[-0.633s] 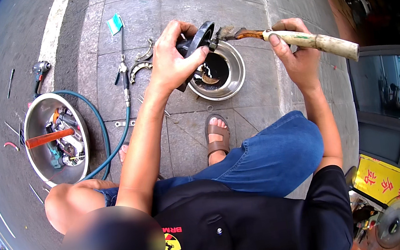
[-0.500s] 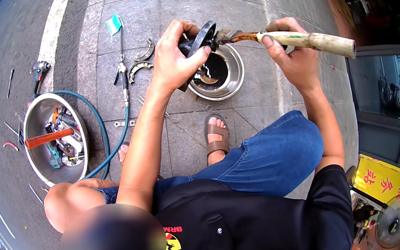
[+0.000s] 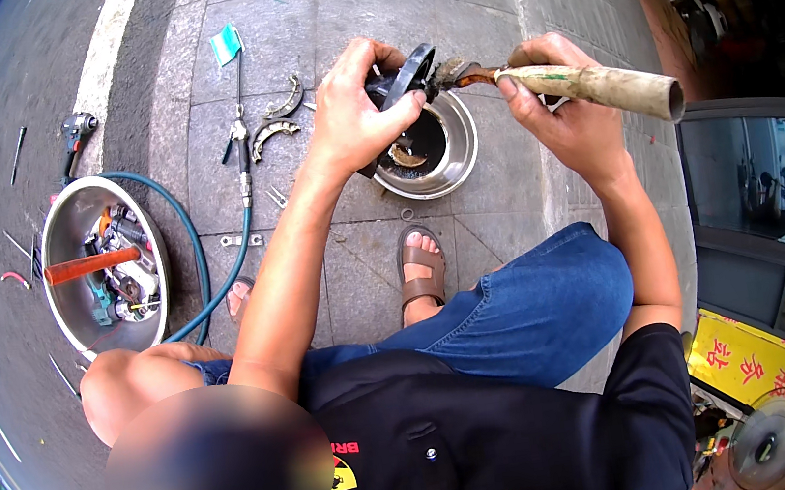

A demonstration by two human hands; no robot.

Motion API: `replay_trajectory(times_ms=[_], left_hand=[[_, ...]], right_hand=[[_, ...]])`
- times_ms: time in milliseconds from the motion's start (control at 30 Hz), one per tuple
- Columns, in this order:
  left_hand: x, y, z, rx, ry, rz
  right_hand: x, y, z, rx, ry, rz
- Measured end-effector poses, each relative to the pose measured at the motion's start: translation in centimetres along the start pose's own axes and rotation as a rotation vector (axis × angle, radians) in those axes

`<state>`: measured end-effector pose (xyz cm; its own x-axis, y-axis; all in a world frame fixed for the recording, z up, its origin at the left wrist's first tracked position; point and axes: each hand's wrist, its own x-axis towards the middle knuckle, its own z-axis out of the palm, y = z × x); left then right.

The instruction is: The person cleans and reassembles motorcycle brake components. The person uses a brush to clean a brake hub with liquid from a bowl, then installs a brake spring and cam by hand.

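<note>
My left hand (image 3: 358, 116) is wrapped round a black part with a round flange (image 3: 412, 74), tilted above the bowl. In my right hand (image 3: 572, 117) is a worn brush (image 3: 590, 85) with a long pale handle, its fingers closed round the handle's near end. The dirty bristles meet the flange's right side. Below both hands sits a round metal bowl (image 3: 462, 158) of dark liquid, with a curved brownish piece (image 3: 406, 156) in it. My left hand hides part of the bowl and much of the black part.
Two curved brake shoes (image 3: 276, 141) lie on the paving left of the bowl. Beside them runs an air gun (image 3: 240, 131) with a blue hose (image 3: 237, 283). A steel basin (image 3: 66, 323) of tools stands further left, near a power tool (image 3: 78, 130). Glass-fronted cabinets (image 3: 770, 175) are at right.
The brush and my right hand have moved slightly left, bringing the bristles against the black part. My left hand has shifted slightly right, still holding that part.
</note>
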<state>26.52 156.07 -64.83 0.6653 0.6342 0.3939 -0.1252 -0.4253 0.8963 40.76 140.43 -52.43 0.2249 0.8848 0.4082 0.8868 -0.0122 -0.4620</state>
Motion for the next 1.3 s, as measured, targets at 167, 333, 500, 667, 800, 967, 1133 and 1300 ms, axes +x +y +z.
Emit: replay_trajectory(times_ms=[167, 333, 500, 667, 800, 967, 1133, 1300], left_hand=[[0.3, -0.1, 0.1, 0.030, 0.005, 0.011], [0.3, 0.1, 0.2, 0.003, 0.029, -0.009], [0.6, -0.6, -0.2, -0.069, 0.077, -0.075], [2.2, -2.0, -0.5, -0.383, 0.240, -0.288], [4.6, -3.6, -1.7, -0.878, 0.253, -0.548], [5.7, -3.0, -0.9, -1.009, 0.187, -0.756], [5.9, -1.0, 0.7, -0.846, 0.192, -0.993], [5.9, -1.2, 2.1, -0.893, 0.173, -1.074]], right_hand=[[0.5, 0.6, 0.0, -0.073, 0.020, -0.120], [0.2, 0.4, 0.2, -0.074, 0.004, -0.062], [-0.4, 1.2, -0.2, -0.039, 0.157, -0.059], [-1.8, 1.9, -1.0, -0.070, 0.170, -0.064], [-3.1, 3.0, -1.3, -0.007, 0.276, -0.041], [-4.3, 3.9, -0.8, -0.038, 0.371, -0.150], [-4.0, 4.3, 0.6, -0.062, 0.363, -0.292], [-5.6, 5.8, -0.4, -0.149, 0.285, -0.341]])
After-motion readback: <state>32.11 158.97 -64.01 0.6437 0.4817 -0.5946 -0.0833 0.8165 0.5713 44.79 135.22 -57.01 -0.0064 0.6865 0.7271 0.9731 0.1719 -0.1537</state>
